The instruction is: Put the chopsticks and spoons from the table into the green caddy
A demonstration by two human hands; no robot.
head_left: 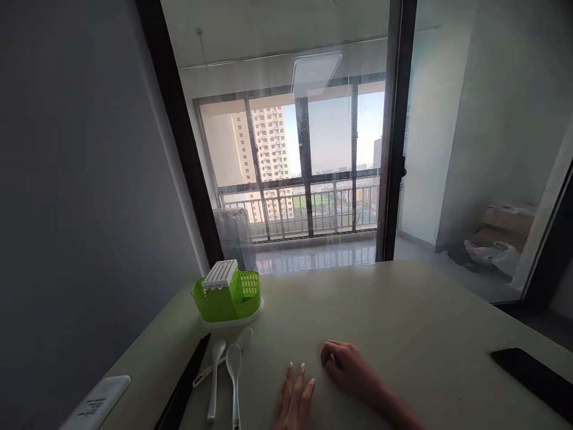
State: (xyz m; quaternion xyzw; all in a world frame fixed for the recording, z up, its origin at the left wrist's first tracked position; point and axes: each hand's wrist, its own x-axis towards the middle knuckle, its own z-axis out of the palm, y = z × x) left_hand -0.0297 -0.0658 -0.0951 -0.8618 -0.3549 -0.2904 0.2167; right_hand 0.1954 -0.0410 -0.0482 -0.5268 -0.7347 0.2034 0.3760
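My left hand [294,399] lies on the pale table with its fingers stretched out and a little apart, holding nothing. Beside it, my right hand [347,365] rests on the tabletop with its fingers curled in, and nothing shows in them. Three white spoons lie left of my hands: one spoon [234,373] is nearest, another spoon [215,376] is beside it, and a third spoon [244,338] lies slantwise beneath them. Further left is a bundle of black chopsticks [184,385]. Behind the spoons stands a green utensil holder [215,306] with a white slotted top and white base.
A white box-like object [96,403] with dark print sits at the table's left edge, close to the grey wall. A flat black object [532,379] lies at the right. Beyond the table [358,298] are a dark-framed glass door and a balcony.
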